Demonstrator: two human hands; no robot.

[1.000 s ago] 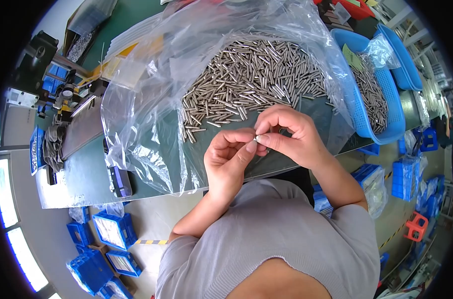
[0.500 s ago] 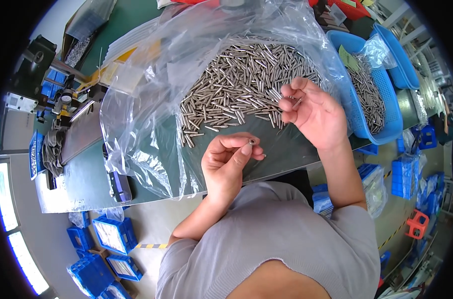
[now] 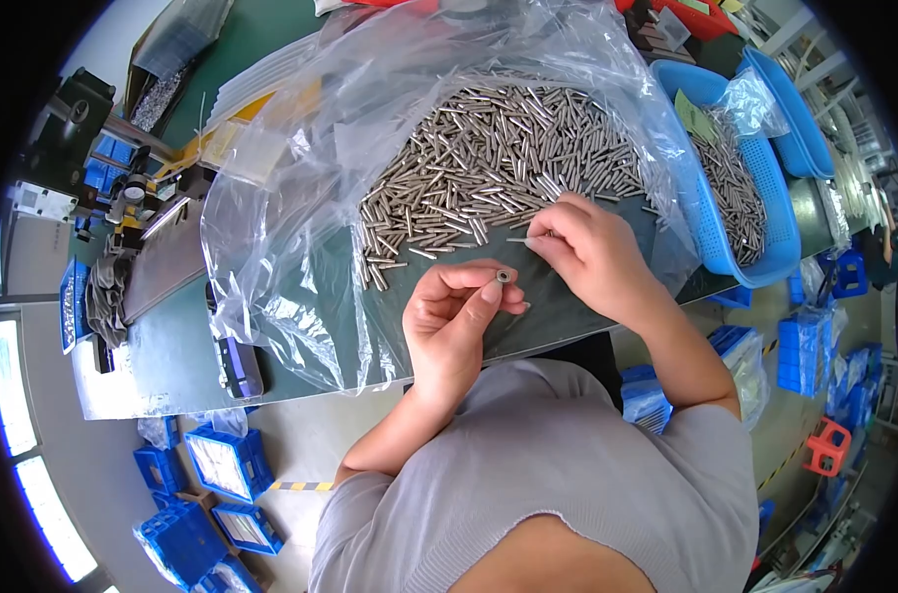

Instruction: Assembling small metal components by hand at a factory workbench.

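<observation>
Between the thumb and fingers of my left hand [image 3: 447,321] is a small round metal ring [image 3: 503,277] with a dark hole facing up. My right hand [image 3: 595,255], closed in a pinch, holds a slim metal pin [image 3: 517,240] that points left, above and just right of the ring, apart from it. Beyond both hands lies a wide pile of similar metal pins [image 3: 498,148] on clear plastic sheeting [image 3: 281,247], which covers much of the green table [image 3: 163,366].
At the right stands a blue basket [image 3: 780,222] of pins with a green slip inside, beside another blue basket [image 3: 800,143]. A purple-and-black device [image 3: 238,368] lies by the table's front edge. Machine parts [image 3: 123,198] stand at the left; blue crates [image 3: 222,465] are on the floor.
My right hand has come down and left from over the pile's right side, turning from loosely curled fingers, palm showing, to a pinch with a pin pointing left. My left hand stays almost still.
</observation>
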